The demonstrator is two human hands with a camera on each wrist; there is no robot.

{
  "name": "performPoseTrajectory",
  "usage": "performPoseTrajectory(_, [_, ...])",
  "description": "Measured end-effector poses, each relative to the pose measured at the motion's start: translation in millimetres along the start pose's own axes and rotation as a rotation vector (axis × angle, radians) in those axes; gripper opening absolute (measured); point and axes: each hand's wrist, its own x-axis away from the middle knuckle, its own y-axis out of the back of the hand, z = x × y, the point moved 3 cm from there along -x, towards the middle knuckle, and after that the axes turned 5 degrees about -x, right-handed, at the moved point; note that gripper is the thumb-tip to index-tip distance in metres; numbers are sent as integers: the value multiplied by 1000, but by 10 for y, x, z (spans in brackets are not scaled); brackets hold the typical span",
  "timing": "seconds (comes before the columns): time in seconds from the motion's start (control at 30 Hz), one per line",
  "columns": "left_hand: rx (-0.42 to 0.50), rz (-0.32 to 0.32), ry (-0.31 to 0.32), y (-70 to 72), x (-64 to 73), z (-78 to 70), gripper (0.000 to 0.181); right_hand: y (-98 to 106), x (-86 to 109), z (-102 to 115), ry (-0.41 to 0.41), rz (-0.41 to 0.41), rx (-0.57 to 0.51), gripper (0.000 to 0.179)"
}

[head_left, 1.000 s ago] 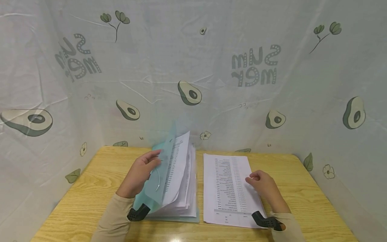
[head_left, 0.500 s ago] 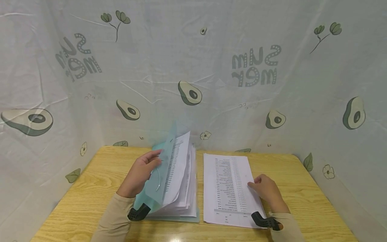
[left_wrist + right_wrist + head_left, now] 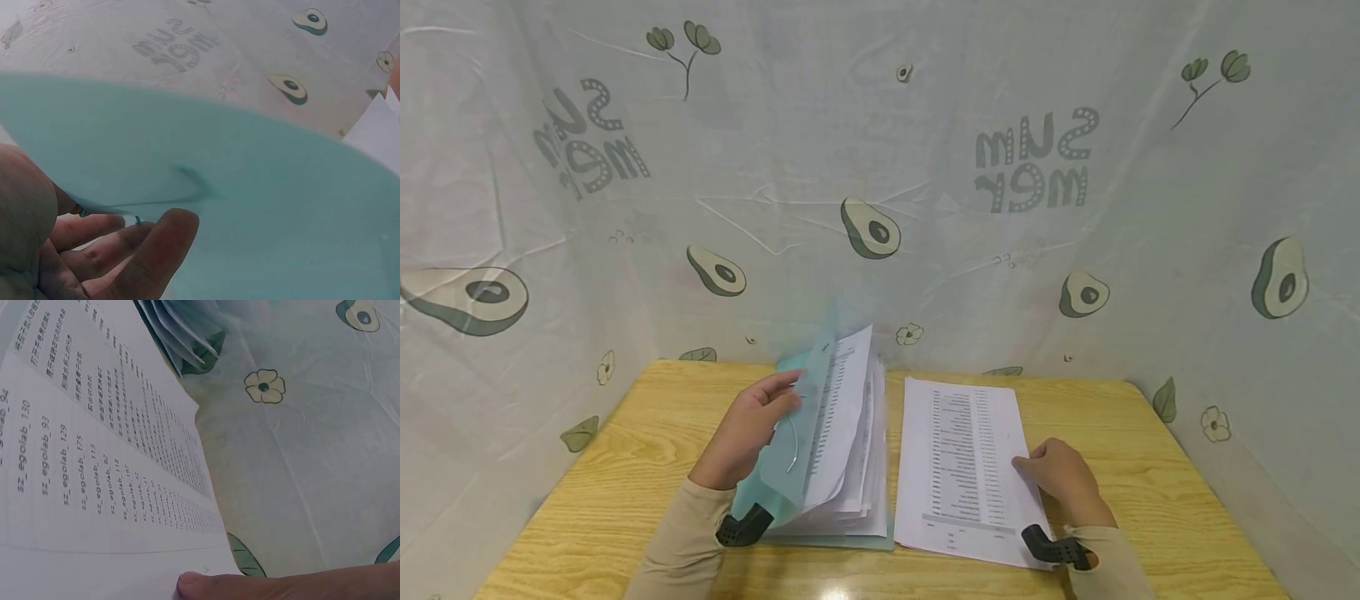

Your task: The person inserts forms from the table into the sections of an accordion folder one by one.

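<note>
A translucent teal folder stands half raised at the left centre, with a thick bundle of printed sheets inside. My left hand grips the edge of its lifted cover. In the left wrist view that cover fills much of the picture, next to curled fingers. To the right of the folder lies a pile of printed papers. My right hand pinches the right edge of the pile, thumb on top. The right wrist view shows the thumb against the top printed sheet; the other fingers are hidden underneath.
The folder and papers lie on a yellow wood-grain table. Behind and at both sides hangs a pale curtain with avocado prints. A black wrist mount sits on the left sleeve, and another black mount on the right.
My right hand has come down slightly along the papers' right edge and taken hold of it. The papers have shifted a little to the left. My left hand holds the cover in place.
</note>
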Motion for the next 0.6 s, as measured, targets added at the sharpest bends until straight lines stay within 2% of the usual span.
performPoseTrajectory(0.2, [-3, 0, 5, -3, 9, -7, 44, -2, -5, -15, 4, -2, 7, 32])
performPoseTrajectory(0.6, [-6, 0, 6, -9, 4, -19, 45, -16, -9, 9, 32, -4, -45, 26])
